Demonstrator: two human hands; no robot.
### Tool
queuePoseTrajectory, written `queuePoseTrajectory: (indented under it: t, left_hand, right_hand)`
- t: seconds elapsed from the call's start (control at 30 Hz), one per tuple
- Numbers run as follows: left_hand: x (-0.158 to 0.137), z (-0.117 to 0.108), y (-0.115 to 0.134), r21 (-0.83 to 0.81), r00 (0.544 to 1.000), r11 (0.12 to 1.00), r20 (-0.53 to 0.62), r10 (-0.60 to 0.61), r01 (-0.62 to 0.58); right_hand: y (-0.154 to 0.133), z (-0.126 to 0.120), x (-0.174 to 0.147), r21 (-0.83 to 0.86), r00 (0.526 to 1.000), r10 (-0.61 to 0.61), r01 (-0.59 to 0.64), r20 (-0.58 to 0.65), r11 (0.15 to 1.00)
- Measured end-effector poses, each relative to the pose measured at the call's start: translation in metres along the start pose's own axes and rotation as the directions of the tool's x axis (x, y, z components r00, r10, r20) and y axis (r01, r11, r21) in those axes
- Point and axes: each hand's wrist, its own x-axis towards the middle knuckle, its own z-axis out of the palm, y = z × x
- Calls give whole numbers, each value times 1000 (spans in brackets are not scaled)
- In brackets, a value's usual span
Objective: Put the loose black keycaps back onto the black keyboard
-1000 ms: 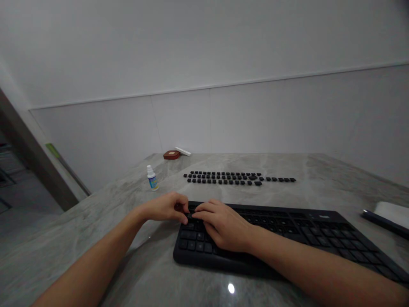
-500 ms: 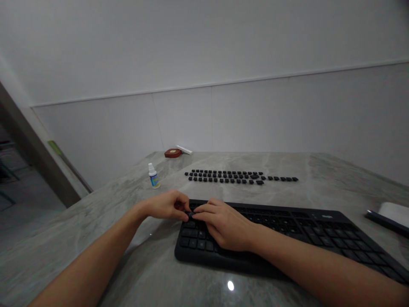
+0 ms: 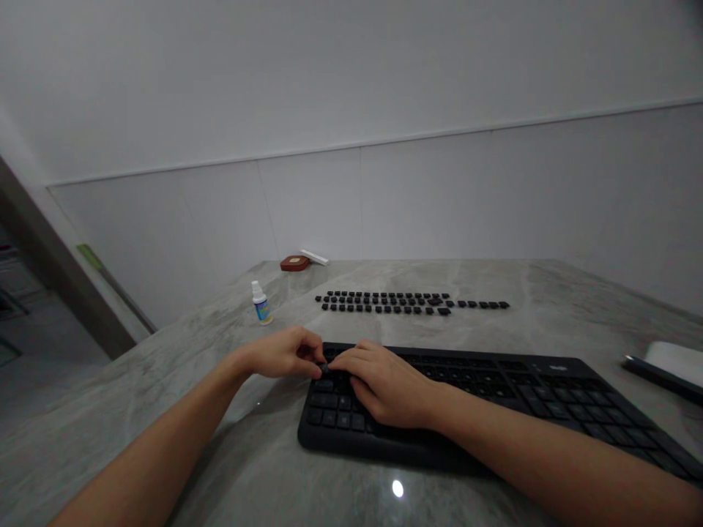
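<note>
A black keyboard (image 3: 395, 448) lies on the table, with bare sockets showing where keycaps are off in its upper rows. At its upper left corner, my left hand (image 3: 294, 353) pinches a small dark keycap (image 3: 324, 368) between thumb and forefinger, tilted against the keyboard. My right hand (image 3: 381, 380) rests over the keyboard's left part, fingers stretched toward that keycap; the index fingertip is at or very near its edge. The keys under the right palm are hidden. Loose black keycaps (image 3: 384, 300) stand in several rows behind the keyboard.
On the left stands a small white bottle (image 3: 262, 304) with a blue label. Farther back lie a reddish-brown case (image 3: 295, 263) and a white flat item (image 3: 315, 258) near the wall. A dark pen-like object (image 3: 662, 377) touches a white item (image 3: 677, 361) at right.
The keycap in my left fingers is now more tilted and more visible. My right index finger has shifted slightly left along the keyboard's edge. The view has moved a little.
</note>
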Motion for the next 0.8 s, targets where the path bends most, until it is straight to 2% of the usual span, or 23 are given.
queuePoseTrajectory:
  t: [0.67,0.8]
  left_hand:
    - [1,3,2,-17,999,999,12,-47,48]
    - [2,3,-1,-9,1000,1000,-6,-18,18]
  right_hand:
    - [1,1,0,14,1000,0,0,-7,1000]
    - [1,1,0,14,1000,11,-11,-6,1000]
